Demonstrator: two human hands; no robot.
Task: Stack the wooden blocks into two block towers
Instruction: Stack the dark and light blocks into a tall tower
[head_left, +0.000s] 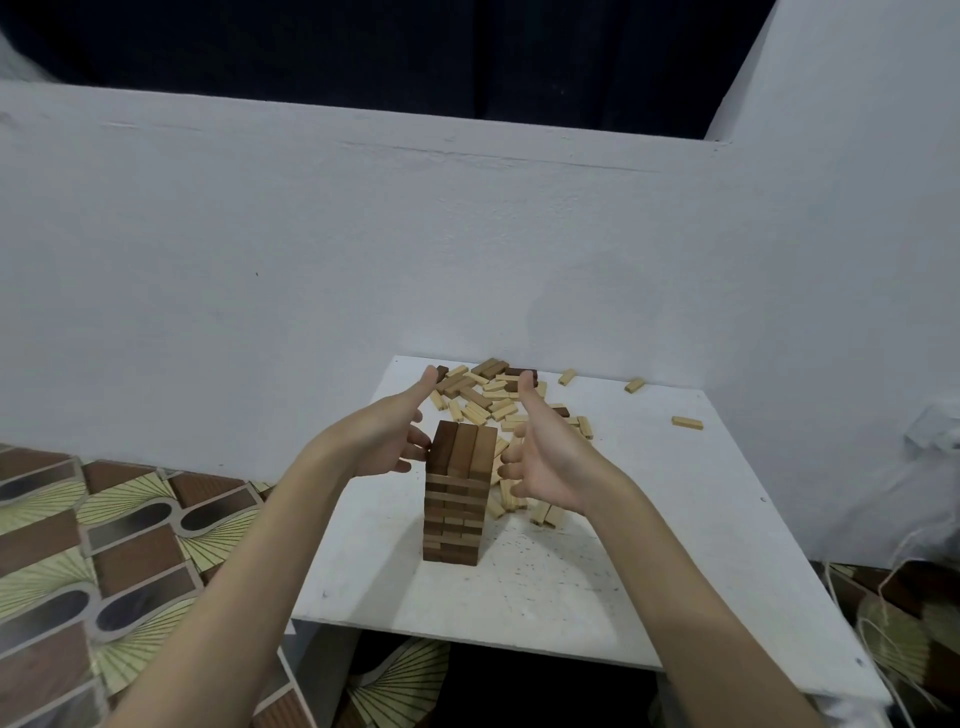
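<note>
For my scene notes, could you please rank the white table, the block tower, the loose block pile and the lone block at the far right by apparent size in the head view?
1. white table
2. loose block pile and block tower: similar extent; the tower stands nearer the camera, so unranked
3. lone block

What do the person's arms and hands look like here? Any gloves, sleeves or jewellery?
Both forearms are bare up to the bottom of the picture, so no sleeves show. The left hand and right hand wear no gloves, and I can see no rings, watch or bracelets on either.
</note>
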